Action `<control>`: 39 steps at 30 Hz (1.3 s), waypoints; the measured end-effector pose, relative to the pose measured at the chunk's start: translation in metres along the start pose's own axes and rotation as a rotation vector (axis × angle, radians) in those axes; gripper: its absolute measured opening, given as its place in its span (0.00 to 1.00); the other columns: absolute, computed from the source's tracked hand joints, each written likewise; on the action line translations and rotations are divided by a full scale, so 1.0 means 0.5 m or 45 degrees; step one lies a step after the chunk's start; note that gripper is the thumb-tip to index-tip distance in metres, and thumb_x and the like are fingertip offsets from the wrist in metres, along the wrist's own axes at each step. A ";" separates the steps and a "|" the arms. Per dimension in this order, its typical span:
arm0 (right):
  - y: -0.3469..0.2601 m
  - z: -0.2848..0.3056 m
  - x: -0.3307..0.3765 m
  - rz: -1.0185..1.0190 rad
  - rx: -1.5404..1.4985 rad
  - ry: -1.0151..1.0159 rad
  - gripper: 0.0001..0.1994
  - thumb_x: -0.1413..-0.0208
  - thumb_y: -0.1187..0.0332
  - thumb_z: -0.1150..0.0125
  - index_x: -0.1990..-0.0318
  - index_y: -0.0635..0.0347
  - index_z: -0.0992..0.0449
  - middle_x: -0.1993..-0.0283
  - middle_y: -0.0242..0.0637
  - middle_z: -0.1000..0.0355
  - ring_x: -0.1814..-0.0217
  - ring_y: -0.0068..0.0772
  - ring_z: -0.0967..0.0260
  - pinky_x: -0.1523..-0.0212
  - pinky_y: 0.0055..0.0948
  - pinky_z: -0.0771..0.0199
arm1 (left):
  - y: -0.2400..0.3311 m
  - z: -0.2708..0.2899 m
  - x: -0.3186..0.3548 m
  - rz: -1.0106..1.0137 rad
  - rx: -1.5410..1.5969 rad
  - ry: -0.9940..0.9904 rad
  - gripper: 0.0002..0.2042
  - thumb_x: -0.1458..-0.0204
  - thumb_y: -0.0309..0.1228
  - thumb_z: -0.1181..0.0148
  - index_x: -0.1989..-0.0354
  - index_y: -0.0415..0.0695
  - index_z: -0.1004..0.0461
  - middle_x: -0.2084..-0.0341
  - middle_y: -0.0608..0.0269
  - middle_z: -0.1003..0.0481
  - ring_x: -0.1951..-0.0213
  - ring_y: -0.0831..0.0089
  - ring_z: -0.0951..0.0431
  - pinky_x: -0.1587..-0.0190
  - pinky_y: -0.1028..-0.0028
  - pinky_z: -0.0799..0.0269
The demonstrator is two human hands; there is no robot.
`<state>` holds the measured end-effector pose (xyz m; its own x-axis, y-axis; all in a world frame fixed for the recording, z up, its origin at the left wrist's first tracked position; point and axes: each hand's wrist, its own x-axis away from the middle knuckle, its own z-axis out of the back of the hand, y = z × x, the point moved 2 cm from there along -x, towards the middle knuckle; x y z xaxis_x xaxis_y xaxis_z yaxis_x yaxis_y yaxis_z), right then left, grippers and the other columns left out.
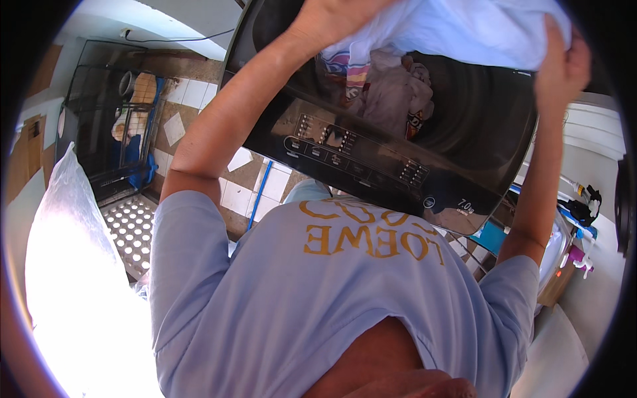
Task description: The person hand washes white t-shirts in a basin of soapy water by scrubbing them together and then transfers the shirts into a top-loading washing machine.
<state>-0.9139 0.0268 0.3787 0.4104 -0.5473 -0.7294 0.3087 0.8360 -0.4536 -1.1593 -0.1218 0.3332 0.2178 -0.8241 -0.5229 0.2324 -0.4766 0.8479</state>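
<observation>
A pale blue-white piece of laundry point(464, 30) is spread over the washing machine's opening, between my two hands. My right hand point(564, 66) grips its right edge, with the fingers bent round the cloth. My left hand point(335, 23) is at the cloth's left side, closed on it, its fingertips partly cut off by the upper edge of the picture. Below the cloth, the drum point(474, 109) of the black top-loading washing machine point(265, 129) holds crumpled greyish laundry point(388, 89) and a colourful striped cloth point(356, 73).
The machine's control panel point(352, 149) faces me. At left stand a black wire cage point(93, 126), a perforated plate point(129, 229) and a bright translucent plastic bag point(73, 265). A blue hose point(261, 192) crosses the tiled floor. A purple-and-white spray bottle point(580, 259) is at right.
</observation>
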 end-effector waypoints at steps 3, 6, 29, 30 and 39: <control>0.012 -0.124 0.131 -0.259 -0.023 -0.925 0.13 0.46 0.66 0.42 0.55 0.63 0.26 0.63 0.37 0.25 0.61 0.27 0.28 0.59 0.29 0.29 | -0.106 -0.008 0.074 0.332 -0.705 -0.644 0.14 0.48 0.32 0.40 0.56 0.40 0.28 0.70 0.61 0.24 0.65 0.80 0.24 0.60 0.73 0.28; -0.009 -0.220 0.163 -0.197 0.364 -1.799 0.12 0.48 0.69 0.44 0.58 0.64 0.25 0.62 0.44 0.26 0.62 0.39 0.28 0.59 0.33 0.28 | -0.113 -0.053 0.140 0.047 -0.613 -0.920 0.10 0.54 0.28 0.42 0.62 0.42 0.28 0.69 0.49 0.24 0.62 0.52 0.24 0.59 0.61 0.28; 0.163 -0.391 0.121 -0.279 0.351 -1.224 0.16 0.40 0.57 0.49 0.54 0.57 0.24 0.59 0.38 0.24 0.59 0.33 0.27 0.56 0.28 0.30 | -0.100 -0.061 0.165 0.225 -0.918 -1.238 0.08 0.60 0.24 0.40 0.69 0.39 0.24 0.71 0.49 0.23 0.64 0.53 0.22 0.63 0.62 0.26; 0.145 -0.326 0.071 -0.346 0.377 -1.136 0.15 0.40 0.59 0.48 0.55 0.59 0.24 0.62 0.35 0.24 0.62 0.27 0.29 0.58 0.25 0.31 | -0.104 -0.063 0.166 0.225 -0.950 -1.203 0.08 0.59 0.26 0.39 0.68 0.39 0.24 0.71 0.49 0.23 0.63 0.53 0.22 0.62 0.62 0.26; 0.047 -0.089 0.064 -0.591 -0.272 -0.384 0.13 0.40 0.62 0.47 0.58 0.64 0.25 0.65 0.26 0.26 0.62 0.12 0.35 0.60 0.17 0.35 | -0.069 -0.048 0.117 0.397 -0.979 -1.284 0.21 0.60 0.43 0.32 0.65 0.40 0.26 0.70 0.48 0.24 0.62 0.51 0.24 0.58 0.58 0.30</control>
<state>-0.9316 0.0308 0.3222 0.5094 -0.8182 -0.2665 0.3476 0.4789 -0.8061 -1.1320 -0.1461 0.2712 -0.3633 -0.8930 0.2656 0.8539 -0.2051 0.4782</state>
